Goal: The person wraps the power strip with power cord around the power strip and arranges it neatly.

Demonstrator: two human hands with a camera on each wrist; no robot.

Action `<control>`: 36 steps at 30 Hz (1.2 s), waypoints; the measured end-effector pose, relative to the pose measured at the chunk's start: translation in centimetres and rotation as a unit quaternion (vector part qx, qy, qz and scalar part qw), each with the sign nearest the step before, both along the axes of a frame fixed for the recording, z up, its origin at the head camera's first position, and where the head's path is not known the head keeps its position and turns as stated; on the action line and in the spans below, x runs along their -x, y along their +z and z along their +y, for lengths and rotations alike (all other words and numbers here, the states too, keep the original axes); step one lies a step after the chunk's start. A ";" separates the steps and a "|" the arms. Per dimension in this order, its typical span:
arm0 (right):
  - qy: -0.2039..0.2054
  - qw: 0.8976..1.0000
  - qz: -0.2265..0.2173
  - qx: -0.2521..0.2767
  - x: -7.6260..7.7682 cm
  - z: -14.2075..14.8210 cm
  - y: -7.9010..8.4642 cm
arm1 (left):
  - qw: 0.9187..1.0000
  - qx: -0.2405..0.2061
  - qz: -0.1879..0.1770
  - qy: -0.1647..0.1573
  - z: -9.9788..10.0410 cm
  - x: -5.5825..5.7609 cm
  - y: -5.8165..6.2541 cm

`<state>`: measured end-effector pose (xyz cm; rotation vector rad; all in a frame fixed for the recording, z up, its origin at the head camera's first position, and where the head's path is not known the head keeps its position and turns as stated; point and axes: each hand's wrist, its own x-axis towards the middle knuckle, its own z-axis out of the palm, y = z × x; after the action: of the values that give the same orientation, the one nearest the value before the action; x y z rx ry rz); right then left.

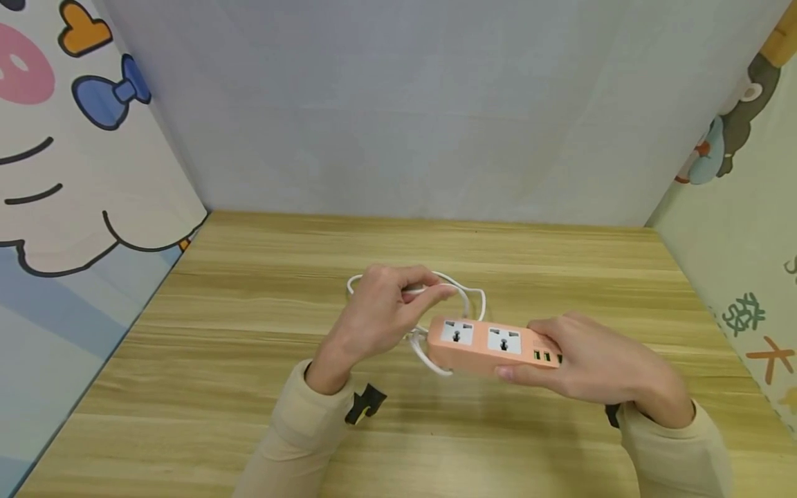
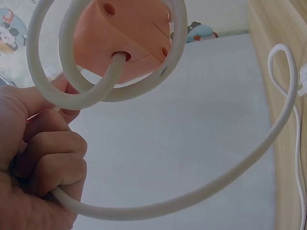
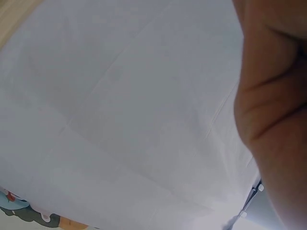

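An orange power strip (image 1: 479,356) with white socket faces and USB ports is held above the table by my right hand (image 1: 591,360), thumb along its front side and fingers behind. My left hand (image 1: 386,308) grips the white power cord (image 2: 158,211), its fingers curled round it in the left wrist view. Loops of the cord circle in front of the strip's end (image 2: 139,43), where the cord enters a hole. In the right wrist view only part of my right hand (image 3: 278,105) shows at the edge, and the strip is out of sight there.
The wood-grain table (image 1: 218,360) lies beneath both hands. Part of the cord and a white piece, probably its plug (image 2: 302,79), lie on the table. A pale cloth wall (image 1: 398,111) stands behind, with cartoon-printed panels (image 1: 93,173) at the sides.
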<state>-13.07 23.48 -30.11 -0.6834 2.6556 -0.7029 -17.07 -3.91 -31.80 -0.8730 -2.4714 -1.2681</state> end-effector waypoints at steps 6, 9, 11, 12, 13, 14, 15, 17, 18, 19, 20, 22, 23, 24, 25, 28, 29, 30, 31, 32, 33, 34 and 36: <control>-0.012 1.000 -0.001 -0.006 0.1 -0.1 0.0 | 1.000 0.002 0.000 0.003 0.1 -0.1 0.0; -0.017 1.000 0.012 -0.008 0.2 -0.1 -0.1 | 1.000 0.002 -0.002 0.002 0.0 -0.2 0.1; -0.022 1.000 0.017 -0.011 0.2 -0.1 -0.1 | 1.000 0.002 -0.002 0.001 0.0 -0.2 0.1; -0.025 0.999 0.021 -0.013 0.2 -0.1 -0.1 | 1.000 0.002 -0.002 0.000 0.0 -0.2 0.2; -0.027 0.999 0.025 -0.014 0.2 -0.1 -0.1 | 1.000 0.002 -0.003 0.000 0.0 -0.3 0.2; -0.030 0.999 0.027 -0.015 0.2 -0.2 -0.1 | 1.000 0.002 -0.003 0.000 0.0 -0.3 0.2; -0.032 0.999 0.030 -0.016 0.2 -0.2 -0.1 | 1.000 0.003 -0.003 0.000 0.0 -0.3 0.2; -0.035 0.998 0.041 -0.016 0.3 -0.2 -0.2 | 1.000 0.002 -0.003 0.000 0.0 -0.4 0.3; -0.036 0.998 0.046 -0.015 0.3 -0.3 -0.3 | 1.000 0.001 -0.003 0.001 0.0 -0.4 0.3; -0.037 0.998 0.050 -0.013 0.4 -0.3 -0.3 | 1.000 -0.001 -0.004 0.000 0.0 -0.4 0.3; -0.037 0.998 0.053 -0.013 0.4 -0.3 -0.3 | 1.000 -0.003 -0.004 -0.002 0.0 -0.5 0.3; -0.037 0.997 0.059 -0.011 0.5 -0.3 -0.4 | 1.000 -0.006 -0.006 -0.005 0.1 -0.5 0.4; -0.038 0.997 0.059 -0.010 0.6 -0.3 -0.4 | 1.000 -0.006 -0.007 -0.006 0.1 -0.5 0.4; -0.039 0.997 0.059 -0.011 0.6 -0.2 -0.5 | 1.000 -0.007 -0.008 -0.007 0.2 -0.5 0.4; -0.041 0.997 0.059 -0.010 0.7 -0.2 -0.5 | 1.000 -0.008 -0.010 -0.010 0.2 -0.5 0.4; -0.047 0.997 0.060 -0.014 0.8 -0.2 -0.4 | 1.000 -0.006 -0.016 -0.012 0.4 -0.5 0.4; -0.049 0.997 0.060 -0.016 0.8 -0.2 -0.4 | 1.000 -0.006 -0.017 -0.014 0.4 -0.5 0.4; -0.050 0.997 0.062 -0.017 0.8 -0.2 -0.4 | 1.000 -0.005 -0.020 -0.015 0.4 -0.5 0.4; -0.052 0.997 0.062 -0.018 0.9 -0.2 -0.4 | 1.000 -0.004 -0.022 -0.016 0.5 -0.6 0.4; -0.054 0.996 0.064 -0.020 0.9 -0.2 -0.4 | 1.000 -0.002 -0.024 -0.016 0.5 -0.6 0.4; -0.055 0.996 0.065 -0.021 0.9 -0.2 -0.4 | 1.000 0.001 -0.025 -0.016 0.5 -0.6 0.5; -0.057 0.996 0.067 -0.023 0.9 -0.2 -0.4 | 1.000 0.004 -0.025 -0.016 0.5 -0.6 0.5; -0.058 0.996 0.069 -0.025 0.9 -0.2 -0.4 | 1.000 0.010 -0.025 -0.015 0.5 -0.7 0.5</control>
<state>-14.01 23.30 -30.49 -0.5868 2.8491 -0.6390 -16.37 -3.37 -31.31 -0.8982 -2.5227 -1.2933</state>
